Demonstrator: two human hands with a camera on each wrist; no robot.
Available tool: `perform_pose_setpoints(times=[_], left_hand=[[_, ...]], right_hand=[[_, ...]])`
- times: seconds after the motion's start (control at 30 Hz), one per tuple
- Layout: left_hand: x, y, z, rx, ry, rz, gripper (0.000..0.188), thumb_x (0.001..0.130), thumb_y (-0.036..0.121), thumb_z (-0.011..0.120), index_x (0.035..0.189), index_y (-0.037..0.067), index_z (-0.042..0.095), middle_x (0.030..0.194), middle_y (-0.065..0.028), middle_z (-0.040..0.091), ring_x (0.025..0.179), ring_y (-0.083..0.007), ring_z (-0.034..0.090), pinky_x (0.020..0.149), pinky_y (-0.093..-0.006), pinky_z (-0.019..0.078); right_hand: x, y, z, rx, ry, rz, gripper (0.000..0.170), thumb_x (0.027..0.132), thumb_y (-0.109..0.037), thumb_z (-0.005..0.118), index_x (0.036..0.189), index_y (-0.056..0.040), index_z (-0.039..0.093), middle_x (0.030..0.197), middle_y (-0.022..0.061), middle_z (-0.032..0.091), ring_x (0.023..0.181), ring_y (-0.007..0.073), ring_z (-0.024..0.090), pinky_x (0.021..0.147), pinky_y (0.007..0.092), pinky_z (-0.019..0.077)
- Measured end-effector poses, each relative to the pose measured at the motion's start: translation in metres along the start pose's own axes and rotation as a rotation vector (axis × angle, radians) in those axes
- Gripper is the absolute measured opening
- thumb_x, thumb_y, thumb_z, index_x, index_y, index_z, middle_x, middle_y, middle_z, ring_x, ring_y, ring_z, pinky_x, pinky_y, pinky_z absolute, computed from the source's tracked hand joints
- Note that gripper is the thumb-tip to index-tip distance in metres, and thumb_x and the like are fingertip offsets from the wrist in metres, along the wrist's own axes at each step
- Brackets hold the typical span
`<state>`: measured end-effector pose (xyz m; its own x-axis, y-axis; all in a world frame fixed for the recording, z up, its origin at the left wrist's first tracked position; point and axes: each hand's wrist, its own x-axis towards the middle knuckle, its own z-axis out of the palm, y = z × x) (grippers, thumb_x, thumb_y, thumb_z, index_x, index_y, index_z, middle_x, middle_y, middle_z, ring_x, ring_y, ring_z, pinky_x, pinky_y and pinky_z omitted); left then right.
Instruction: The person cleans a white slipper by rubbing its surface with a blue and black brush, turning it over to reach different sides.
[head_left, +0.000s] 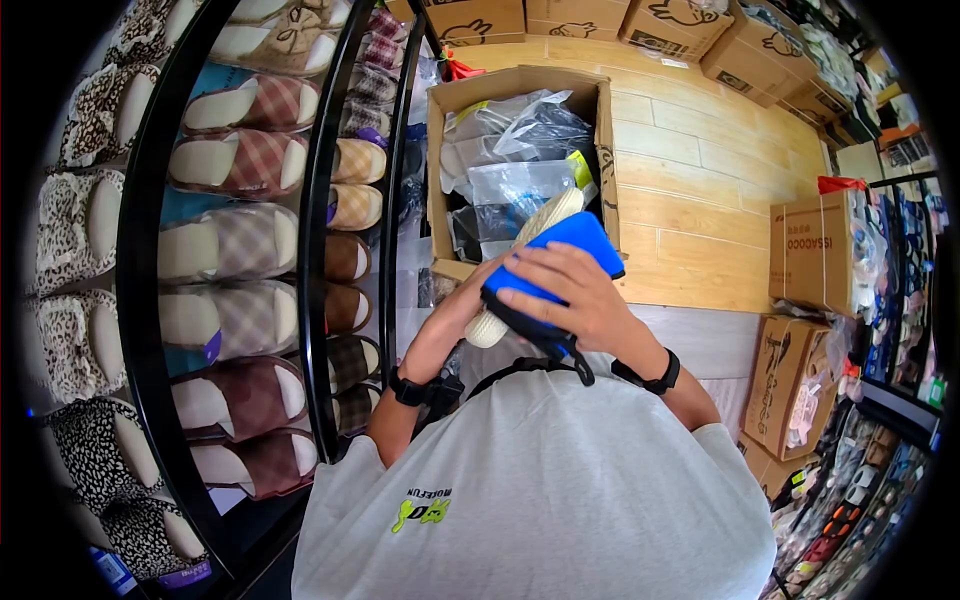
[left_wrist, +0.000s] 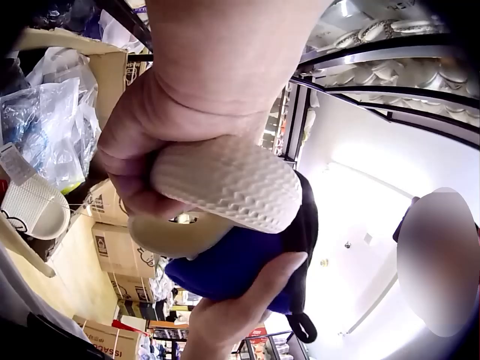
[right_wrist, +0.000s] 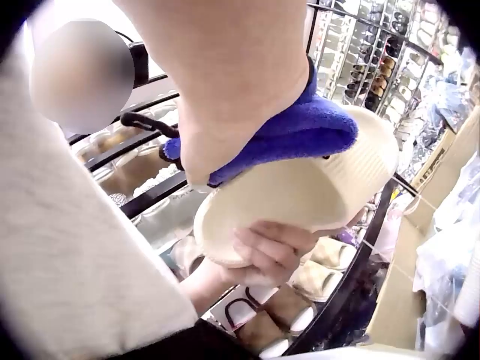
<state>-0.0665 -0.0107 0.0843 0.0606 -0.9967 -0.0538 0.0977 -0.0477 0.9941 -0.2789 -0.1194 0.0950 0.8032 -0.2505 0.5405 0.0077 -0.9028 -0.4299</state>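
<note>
My left hand (left_wrist: 169,146) grips a cream slipper (right_wrist: 277,195) by its side, fingers wrapped over its edge. The slipper's dimpled sole shows in the left wrist view, its smooth footbed in the right wrist view. In my right hand (head_left: 575,290) is a blue fleecy cleaning pad (head_left: 590,245) with black trim and a hanging loop. The right fingers spread across the pad and the thumb bears on its black edge. The pad lies against the slipper, covering part of it. In the head view, the left hand is mostly hidden behind the right hand and pad.
An open cardboard box (head_left: 606,120) holding plastic-bagged items stands just ahead on the wooden floor (head_left: 690,190). Black-framed racks (head_left: 312,200) of slippers rise close on the left. More cartons (head_left: 815,250) and stocked shelves line the right; another person (left_wrist: 439,262) shows in the left wrist view.
</note>
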Motion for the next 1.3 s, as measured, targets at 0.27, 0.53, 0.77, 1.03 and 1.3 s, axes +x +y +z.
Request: perform_pose_setpoints(times=[0.27,0.53,0.77,1.03,1.3], left_hand=[[0.026,-0.012,0.006,-0.189,0.001,-0.505,0.048,0.121,0.04,0.047,0.147,0.003,0.065,0.124,-0.002,0.073,0.108,-0.0103,0.072,0.091,-0.0253,0.0577],[-0.02,0.011,-0.009,-0.242,-0.101,-0.187,0.061,0.121,0.034,0.046,0.172,0.001,0.038,0.171,-0.0084,0.047,0.156,-0.0207,0.047,0.129,-0.038,0.0366],[-0.003,-0.071,-0.028,-0.156,-0.189,-0.187,0.059,0.122,0.037,0.047,0.171,0.005,0.043,0.164,-0.0049,0.054,0.139,-0.0134,0.061,0.11,-0.0301,0.0544],[0.019,0.082,0.031,-0.044,0.137,-0.687,0.053,0.124,0.022,0.039,0.171,-0.002,0.038,0.169,-0.0073,0.048,0.15,-0.0166,0.051,0.126,-0.0303,0.0408],[0.026,0.014,0.013,-0.066,0.019,-0.254,0.056,0.12,0.05,0.048,0.147,0.004,0.066,0.12,-0.0035,0.074,0.102,-0.0081,0.073,0.081,-0.0238,0.0571]], right_hand=[[-0.005,0.029,-0.007,-0.097,0.125,0.209,0.067,0.087,-0.026,0.082,0.152,-0.0186,0.069,0.155,0.0122,0.066,0.143,0.0355,0.06,0.121,0.0539,0.0459],[0.006,-0.005,0.001,0.018,-0.113,-0.023,0.08,0.081,-0.014,0.081,0.158,-0.0203,0.062,0.159,0.0098,0.062,0.148,0.0318,0.058,0.127,0.0512,0.0428],[0.004,0.043,-0.009,0.009,0.063,0.139,0.069,0.086,-0.019,0.079,0.154,-0.0182,0.067,0.155,0.0122,0.065,0.144,0.0356,0.06,0.124,0.0535,0.0444],[0.018,0.016,0.003,-0.051,0.038,0.087,0.067,0.086,-0.013,0.073,0.153,-0.0174,0.068,0.157,0.0106,0.063,0.146,0.0343,0.057,0.124,0.0535,0.0429],[0.008,0.056,-0.003,0.021,0.144,0.309,0.065,0.087,-0.022,0.083,0.151,-0.0153,0.069,0.152,0.0134,0.066,0.141,0.0368,0.061,0.121,0.0529,0.0445]])
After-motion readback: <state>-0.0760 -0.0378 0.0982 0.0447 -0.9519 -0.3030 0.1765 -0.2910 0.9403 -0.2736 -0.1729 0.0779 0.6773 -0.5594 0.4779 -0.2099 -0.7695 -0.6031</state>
